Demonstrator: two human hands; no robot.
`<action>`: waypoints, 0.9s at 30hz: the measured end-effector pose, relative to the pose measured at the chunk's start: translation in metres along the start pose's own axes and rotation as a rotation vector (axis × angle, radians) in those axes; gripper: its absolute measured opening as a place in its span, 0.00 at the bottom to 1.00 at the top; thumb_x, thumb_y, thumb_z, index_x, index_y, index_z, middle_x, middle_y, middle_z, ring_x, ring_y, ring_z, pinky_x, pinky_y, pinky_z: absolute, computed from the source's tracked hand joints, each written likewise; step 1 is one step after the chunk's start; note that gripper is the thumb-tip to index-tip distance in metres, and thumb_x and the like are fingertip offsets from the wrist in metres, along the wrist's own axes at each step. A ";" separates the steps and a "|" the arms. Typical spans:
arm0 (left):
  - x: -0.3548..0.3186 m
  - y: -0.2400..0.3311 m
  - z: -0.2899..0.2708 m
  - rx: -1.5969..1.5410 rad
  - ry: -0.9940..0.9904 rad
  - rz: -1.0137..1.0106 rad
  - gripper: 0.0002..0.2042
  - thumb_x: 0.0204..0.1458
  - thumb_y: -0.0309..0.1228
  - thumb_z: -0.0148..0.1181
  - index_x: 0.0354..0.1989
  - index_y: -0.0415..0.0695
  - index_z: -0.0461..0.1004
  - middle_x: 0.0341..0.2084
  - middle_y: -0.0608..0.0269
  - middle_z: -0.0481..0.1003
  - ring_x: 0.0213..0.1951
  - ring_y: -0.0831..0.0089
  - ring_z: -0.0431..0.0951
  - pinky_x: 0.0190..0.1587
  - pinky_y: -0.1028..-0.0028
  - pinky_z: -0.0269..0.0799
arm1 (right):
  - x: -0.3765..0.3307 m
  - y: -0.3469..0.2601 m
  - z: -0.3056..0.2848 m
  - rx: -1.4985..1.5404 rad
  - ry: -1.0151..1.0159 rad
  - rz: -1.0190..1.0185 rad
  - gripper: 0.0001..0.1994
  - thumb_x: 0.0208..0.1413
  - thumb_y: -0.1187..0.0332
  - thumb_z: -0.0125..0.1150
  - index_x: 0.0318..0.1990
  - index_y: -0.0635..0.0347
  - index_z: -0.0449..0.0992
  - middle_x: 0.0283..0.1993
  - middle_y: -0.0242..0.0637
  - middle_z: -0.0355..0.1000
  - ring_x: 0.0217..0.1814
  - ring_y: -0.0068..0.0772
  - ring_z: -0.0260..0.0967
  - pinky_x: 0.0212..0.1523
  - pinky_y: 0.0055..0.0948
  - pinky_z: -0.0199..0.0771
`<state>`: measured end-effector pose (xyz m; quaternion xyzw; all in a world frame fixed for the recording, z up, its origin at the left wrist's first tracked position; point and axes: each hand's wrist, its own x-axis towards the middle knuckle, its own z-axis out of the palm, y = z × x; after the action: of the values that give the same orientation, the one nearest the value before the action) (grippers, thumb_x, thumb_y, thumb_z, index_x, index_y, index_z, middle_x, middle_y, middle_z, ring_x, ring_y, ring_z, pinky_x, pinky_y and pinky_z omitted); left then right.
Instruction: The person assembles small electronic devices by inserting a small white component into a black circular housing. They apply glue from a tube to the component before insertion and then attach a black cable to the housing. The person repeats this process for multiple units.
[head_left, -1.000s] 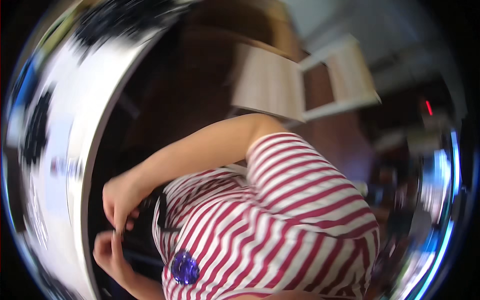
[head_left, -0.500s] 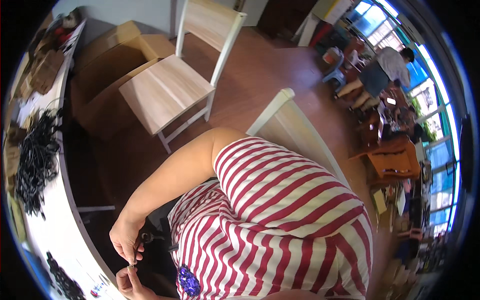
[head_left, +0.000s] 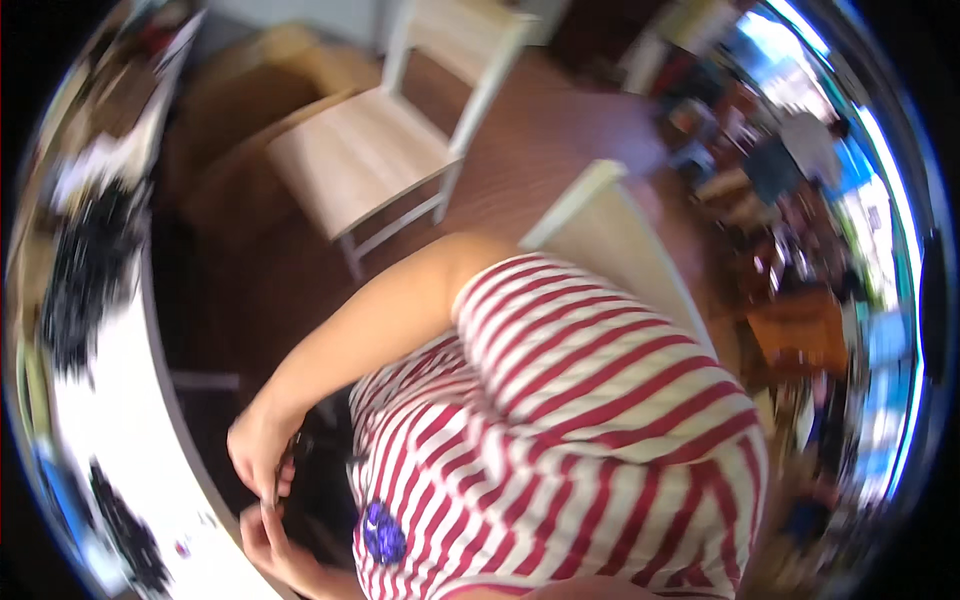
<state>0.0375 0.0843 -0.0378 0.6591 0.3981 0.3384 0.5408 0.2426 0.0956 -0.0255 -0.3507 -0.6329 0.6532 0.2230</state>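
My right hand (head_left: 262,450) is closed round a slim dark tool (head_left: 276,490), its tip pointing down toward my other hand; blur hides its exact kind. Just below it, my left hand (head_left: 275,545) pinches thumb and finger together. The fingertips of both hands meet, or nearly so, and whatever is between the left ones is too small and smeared to name. Both hands are beside the edge of a white table (head_left: 150,440), over a dark area.
Black cable bundles (head_left: 90,280) and a second dark heap (head_left: 125,530) lie on the table. A wooden chair (head_left: 365,150) and a cardboard box (head_left: 250,110) stand beyond my right arm. Another chair back (head_left: 610,230) is behind me. Far off, a person (head_left: 790,160) bends over clutter.
The whole view has shifted and blurred, with the scene sliding rightward in it. My hands remain together, and the right one still grips the dark tool.
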 end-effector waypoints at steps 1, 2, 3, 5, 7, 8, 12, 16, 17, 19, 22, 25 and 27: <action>0.000 0.002 0.000 0.002 -0.029 0.004 0.06 0.48 0.26 0.54 0.21 0.38 0.67 0.19 0.67 0.65 0.26 0.79 0.63 0.31 0.80 0.57 | 0.001 0.001 0.002 0.038 0.014 0.062 0.13 0.43 0.58 0.63 0.27 0.59 0.78 0.24 0.29 0.73 0.23 0.18 0.66 0.24 0.19 0.65; -0.008 0.013 0.005 -0.066 0.044 -0.099 0.07 0.47 0.25 0.54 0.20 0.38 0.67 0.19 0.66 0.65 0.26 0.78 0.63 0.31 0.80 0.56 | -0.001 -0.009 0.005 0.029 -0.024 0.130 0.14 0.44 0.58 0.63 0.28 0.60 0.78 0.24 0.29 0.73 0.23 0.17 0.65 0.24 0.18 0.65; -0.009 0.004 0.000 -0.010 0.078 0.006 0.06 0.44 0.23 0.56 0.20 0.37 0.68 0.19 0.65 0.68 0.23 0.81 0.64 0.27 0.82 0.57 | 0.004 -0.002 0.009 0.133 -0.041 0.135 0.14 0.45 0.58 0.62 0.30 0.61 0.77 0.23 0.30 0.72 0.22 0.16 0.64 0.24 0.18 0.64; -0.023 0.005 -0.012 -0.045 0.047 -0.044 0.03 0.44 0.21 0.56 0.22 0.36 0.71 0.21 0.64 0.71 0.23 0.82 0.66 0.25 0.83 0.58 | 0.004 -0.020 0.018 0.104 -0.099 0.226 0.13 0.48 0.60 0.60 0.32 0.62 0.76 0.23 0.30 0.71 0.22 0.14 0.62 0.22 0.16 0.61; -0.018 0.006 -0.012 0.021 0.012 -0.003 0.04 0.42 0.24 0.59 0.22 0.36 0.73 0.19 0.67 0.71 0.22 0.83 0.67 0.24 0.83 0.60 | -0.002 -0.027 0.022 0.087 -0.042 0.319 0.11 0.49 0.62 0.58 0.31 0.62 0.76 0.23 0.28 0.71 0.20 0.13 0.61 0.21 0.14 0.59; -0.024 0.005 -0.018 0.067 0.036 -0.030 0.04 0.42 0.24 0.60 0.23 0.37 0.73 0.18 0.68 0.71 0.21 0.84 0.67 0.23 0.84 0.60 | 0.007 -0.025 0.022 0.052 -0.085 0.280 0.11 0.49 0.63 0.58 0.31 0.62 0.76 0.22 0.28 0.70 0.20 0.12 0.61 0.20 0.13 0.59; -0.055 0.006 -0.023 -0.004 0.169 -0.117 0.05 0.45 0.26 0.60 0.24 0.37 0.73 0.20 0.68 0.72 0.24 0.86 0.68 0.25 0.86 0.60 | 0.028 -0.031 0.034 -0.019 -0.171 0.276 0.08 0.48 0.66 0.57 0.29 0.62 0.76 0.20 0.29 0.69 0.18 0.11 0.59 0.19 0.11 0.57; -0.082 0.001 -0.028 -0.103 0.288 -0.120 0.05 0.46 0.27 0.59 0.26 0.37 0.73 0.20 0.68 0.72 0.24 0.87 0.68 0.25 0.86 0.60 | 0.045 -0.034 0.052 -0.080 -0.205 0.163 0.08 0.49 0.66 0.57 0.29 0.62 0.76 0.20 0.28 0.69 0.20 0.12 0.60 0.20 0.12 0.57; -0.087 0.001 -0.028 -0.094 0.323 -0.119 0.05 0.46 0.27 0.59 0.26 0.37 0.73 0.20 0.68 0.72 0.23 0.86 0.68 0.25 0.87 0.60 | 0.048 -0.034 0.054 -0.106 -0.236 0.142 0.08 0.49 0.66 0.56 0.29 0.62 0.76 0.20 0.28 0.69 0.20 0.12 0.61 0.20 0.12 0.58; -0.099 0.004 -0.026 -0.037 0.379 -0.141 0.06 0.46 0.27 0.59 0.26 0.37 0.73 0.20 0.68 0.72 0.24 0.86 0.68 0.26 0.87 0.61 | 0.053 -0.035 0.059 -0.154 -0.298 0.095 0.08 0.50 0.67 0.55 0.29 0.62 0.76 0.20 0.27 0.69 0.21 0.12 0.61 0.21 0.12 0.58; -0.116 0.008 -0.024 0.058 0.462 -0.156 0.06 0.46 0.27 0.59 0.26 0.36 0.73 0.20 0.67 0.72 0.24 0.86 0.68 0.27 0.86 0.63 | 0.061 -0.033 0.070 -0.210 -0.358 0.000 0.08 0.50 0.66 0.55 0.30 0.61 0.76 0.20 0.27 0.69 0.23 0.12 0.63 0.21 0.12 0.58; -0.130 0.010 -0.019 0.048 0.529 -0.172 0.06 0.46 0.27 0.59 0.26 0.36 0.73 0.20 0.67 0.72 0.25 0.85 0.69 0.28 0.86 0.63 | 0.067 -0.028 0.077 -0.230 -0.407 -0.075 0.08 0.50 0.66 0.55 0.30 0.61 0.76 0.21 0.27 0.69 0.23 0.12 0.63 0.22 0.11 0.59; -0.137 0.008 -0.015 0.045 0.544 -0.155 0.06 0.46 0.28 0.59 0.27 0.36 0.73 0.20 0.67 0.72 0.25 0.84 0.70 0.28 0.85 0.64 | 0.068 -0.027 0.080 -0.224 -0.434 -0.087 0.08 0.50 0.66 0.55 0.30 0.61 0.76 0.21 0.27 0.69 0.23 0.12 0.64 0.22 0.11 0.59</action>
<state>-0.0364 -0.0315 -0.0290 0.5235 0.5851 0.4517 0.4237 0.1343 0.0944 -0.0146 -0.1973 -0.7489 0.6288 0.0696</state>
